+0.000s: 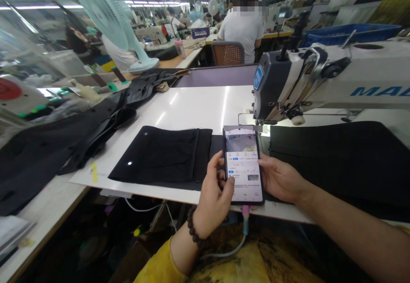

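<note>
A black-edged rectangular smartphone (241,170), screen lit, is held over the front edge of the glossy white desk (195,103), the left hand (216,199) with fingers curled round one side, the right hand (282,178) with fingers against the other. Below hangs a pale cable with a pink plug (245,214). A flat black fabric piece (169,155) lies leftward; a white-and-grey sewing machine (288,78) stands right.

I read "MA", then cut off, on sewing machine (361,76) beyond right hand (282,178); "GIRL" on box (200,32) farther ahead; phone (244,167) text too small.
</note>
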Demonstrator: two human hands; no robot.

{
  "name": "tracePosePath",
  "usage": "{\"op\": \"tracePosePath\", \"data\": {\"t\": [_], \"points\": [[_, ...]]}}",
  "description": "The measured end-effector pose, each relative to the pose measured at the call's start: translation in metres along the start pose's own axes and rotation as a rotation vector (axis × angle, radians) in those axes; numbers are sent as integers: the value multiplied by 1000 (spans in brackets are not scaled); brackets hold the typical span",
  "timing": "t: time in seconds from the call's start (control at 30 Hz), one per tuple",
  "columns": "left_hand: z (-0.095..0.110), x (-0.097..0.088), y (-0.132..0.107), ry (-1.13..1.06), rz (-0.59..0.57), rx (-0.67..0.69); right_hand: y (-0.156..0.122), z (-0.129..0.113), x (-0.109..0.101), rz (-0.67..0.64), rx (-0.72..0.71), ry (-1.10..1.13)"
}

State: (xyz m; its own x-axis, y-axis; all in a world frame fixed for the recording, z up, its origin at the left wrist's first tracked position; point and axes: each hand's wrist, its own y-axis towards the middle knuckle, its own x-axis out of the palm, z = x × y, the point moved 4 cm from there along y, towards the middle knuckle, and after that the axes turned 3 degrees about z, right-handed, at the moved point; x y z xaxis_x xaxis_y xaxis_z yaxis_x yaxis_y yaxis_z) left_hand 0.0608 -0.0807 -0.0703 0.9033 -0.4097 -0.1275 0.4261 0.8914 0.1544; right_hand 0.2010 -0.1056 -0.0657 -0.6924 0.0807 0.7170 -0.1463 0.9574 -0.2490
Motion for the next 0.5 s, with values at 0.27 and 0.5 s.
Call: {"op": "tracePosePath", "data": {"t": [0.27, 0.5], "points": [[4, -2, -2, -38, -63, 33, 0, 0, 0, -5, -18, 0], [4, 1, 0, 24, -31, 37, -1, -1, 2, -34, -14, -5]]}}
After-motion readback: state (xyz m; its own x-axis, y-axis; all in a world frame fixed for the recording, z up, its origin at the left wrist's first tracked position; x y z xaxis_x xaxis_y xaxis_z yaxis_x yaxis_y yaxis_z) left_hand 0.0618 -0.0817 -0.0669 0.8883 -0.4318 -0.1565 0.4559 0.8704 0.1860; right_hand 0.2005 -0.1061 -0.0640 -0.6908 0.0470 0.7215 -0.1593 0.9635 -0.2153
